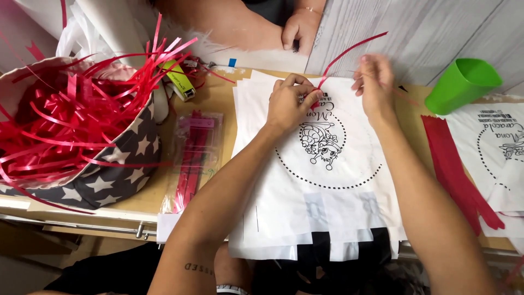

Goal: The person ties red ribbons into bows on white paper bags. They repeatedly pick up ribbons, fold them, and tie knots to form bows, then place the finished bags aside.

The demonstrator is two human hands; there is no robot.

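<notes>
Red ribbon strip, upper centre of frame, pinched taut between closed left hand and right hand fingertips, above white printed bag, so it stays straight.

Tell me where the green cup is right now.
In the head view, the green cup lies tipped at the table's far right, just beyond the right hand and above the red strips.
</notes>
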